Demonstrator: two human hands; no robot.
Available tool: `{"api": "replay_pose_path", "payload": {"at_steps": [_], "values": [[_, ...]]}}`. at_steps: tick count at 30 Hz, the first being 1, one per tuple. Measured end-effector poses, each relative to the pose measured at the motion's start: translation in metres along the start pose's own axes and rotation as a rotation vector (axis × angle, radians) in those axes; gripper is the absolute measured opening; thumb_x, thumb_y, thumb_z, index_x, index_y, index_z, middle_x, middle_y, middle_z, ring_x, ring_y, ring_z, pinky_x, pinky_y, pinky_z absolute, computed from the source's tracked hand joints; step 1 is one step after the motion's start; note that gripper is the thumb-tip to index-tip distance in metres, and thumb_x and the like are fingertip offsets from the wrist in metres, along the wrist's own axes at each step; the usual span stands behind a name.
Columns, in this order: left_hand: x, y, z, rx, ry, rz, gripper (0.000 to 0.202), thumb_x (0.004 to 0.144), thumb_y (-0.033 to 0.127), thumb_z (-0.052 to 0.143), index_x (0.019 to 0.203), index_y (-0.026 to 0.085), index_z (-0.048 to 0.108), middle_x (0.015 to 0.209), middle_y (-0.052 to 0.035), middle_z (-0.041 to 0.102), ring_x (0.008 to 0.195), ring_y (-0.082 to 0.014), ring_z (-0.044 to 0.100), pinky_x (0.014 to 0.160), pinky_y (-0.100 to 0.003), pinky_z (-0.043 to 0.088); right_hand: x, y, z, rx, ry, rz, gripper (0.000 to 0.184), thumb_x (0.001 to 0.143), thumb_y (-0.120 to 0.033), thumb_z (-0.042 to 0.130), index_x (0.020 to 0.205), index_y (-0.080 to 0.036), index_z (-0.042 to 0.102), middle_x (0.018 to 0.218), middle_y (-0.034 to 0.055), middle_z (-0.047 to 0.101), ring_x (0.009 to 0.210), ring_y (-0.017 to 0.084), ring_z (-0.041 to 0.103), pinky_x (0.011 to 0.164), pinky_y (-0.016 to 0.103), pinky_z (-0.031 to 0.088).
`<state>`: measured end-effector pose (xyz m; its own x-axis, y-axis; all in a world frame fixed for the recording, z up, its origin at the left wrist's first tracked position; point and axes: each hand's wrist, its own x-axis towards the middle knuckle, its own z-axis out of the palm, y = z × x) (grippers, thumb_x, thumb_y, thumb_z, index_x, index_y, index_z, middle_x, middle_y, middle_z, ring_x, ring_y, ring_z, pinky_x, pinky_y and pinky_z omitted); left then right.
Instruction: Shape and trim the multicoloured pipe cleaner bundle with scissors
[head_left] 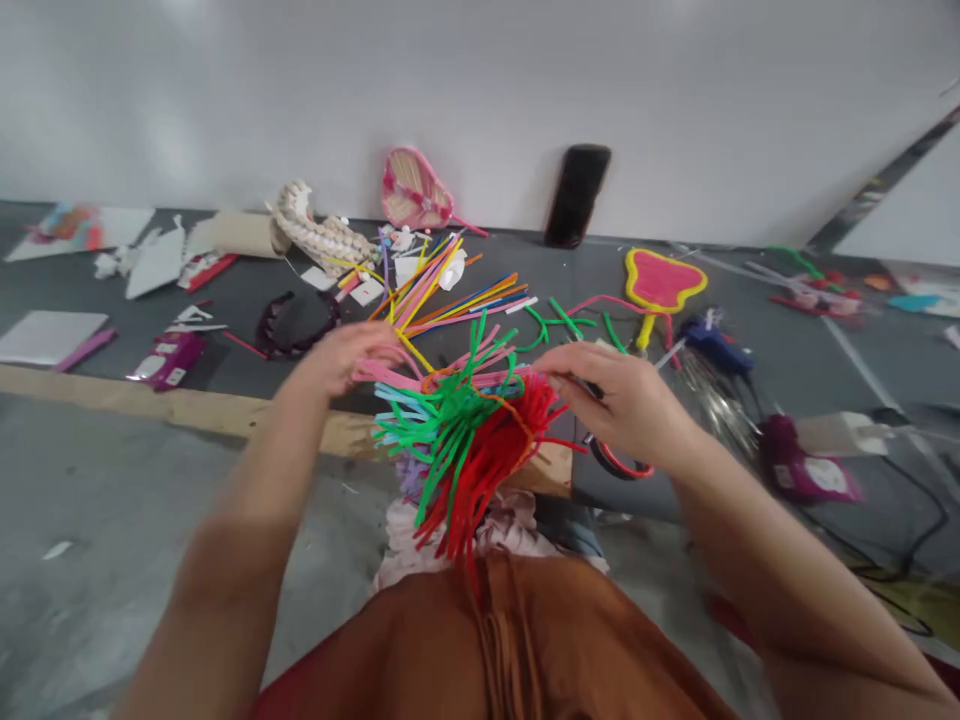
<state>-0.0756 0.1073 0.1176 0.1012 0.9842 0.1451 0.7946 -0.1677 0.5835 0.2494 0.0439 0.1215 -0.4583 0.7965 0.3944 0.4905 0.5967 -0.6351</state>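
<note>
A thick bundle of pipe cleaners [457, 430] in red, green, pink and light blue hangs in front of me over my lap. My left hand [341, 355] is curled on the pink strands at the bundle's left side. My right hand [622, 400] pinches the bundle's right side, with a red and black ring-shaped thing under its palm. More loose pipe cleaners [450, 295] in many colours lie fanned on the grey mat just beyond my hands.
A wooden strip [187, 408] edges the grey mat [795, 360]. On the mat lie a yellow-rimmed pink paddle shape [660, 282], a blue glue gun [712, 342], a dark headband [292, 325], purple packets, paper scraps and cables. A dark phone [576, 195] leans on the wall.
</note>
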Motion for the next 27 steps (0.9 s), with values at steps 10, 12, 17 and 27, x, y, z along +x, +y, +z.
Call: {"api": "replay_pose_path", "payload": {"at_steps": [10,12,17,27], "values": [[-0.082,0.078,0.064,0.494,-0.454,0.332,0.094,0.082,0.062,0.065,0.147,-0.002,0.040,0.156,-0.0281,0.035,0.150,-0.0406,0.025,0.123,-0.053,0.021,-0.007,0.032,0.075,-0.288,-0.410,-0.144,0.067,0.092,-0.047,0.058,0.145,-0.008,0.046,0.146,0.0244,0.052,0.138,0.034,0.048,0.115,0.056,0.037],[-0.093,0.070,0.093,0.577,-0.490,0.277,0.120,0.068,0.075,0.070,0.150,-0.004,0.034,0.157,-0.0333,0.027,0.150,-0.0473,0.017,0.122,-0.062,0.010,-0.014,0.047,0.086,-0.412,-0.478,-0.100,0.100,0.082,-0.067,0.062,0.153,-0.002,0.032,0.154,0.0289,0.039,0.146,0.039,0.034,0.120,0.063,0.020],[-0.103,0.029,0.115,0.533,-0.431,0.237,0.136,0.055,0.085,0.069,0.156,0.005,0.026,0.162,-0.0309,0.014,0.149,-0.0528,0.007,0.116,-0.072,0.001,-0.035,0.067,0.098,-0.488,-0.469,-0.029,0.136,0.065,-0.095,0.045,0.156,0.003,0.016,0.158,0.0337,0.027,0.150,0.043,0.022,0.121,0.063,0.009],[-0.112,0.007,0.122,0.354,-0.326,0.312,0.125,0.060,0.089,0.061,0.152,0.008,0.036,0.160,-0.0316,0.022,0.150,-0.0525,0.008,0.114,-0.075,0.002,-0.035,0.066,0.102,-0.482,-0.484,0.028,0.131,0.068,-0.096,0.036,0.156,0.001,0.020,0.157,0.0298,0.032,0.150,0.041,0.024,0.122,0.059,0.011]]}}
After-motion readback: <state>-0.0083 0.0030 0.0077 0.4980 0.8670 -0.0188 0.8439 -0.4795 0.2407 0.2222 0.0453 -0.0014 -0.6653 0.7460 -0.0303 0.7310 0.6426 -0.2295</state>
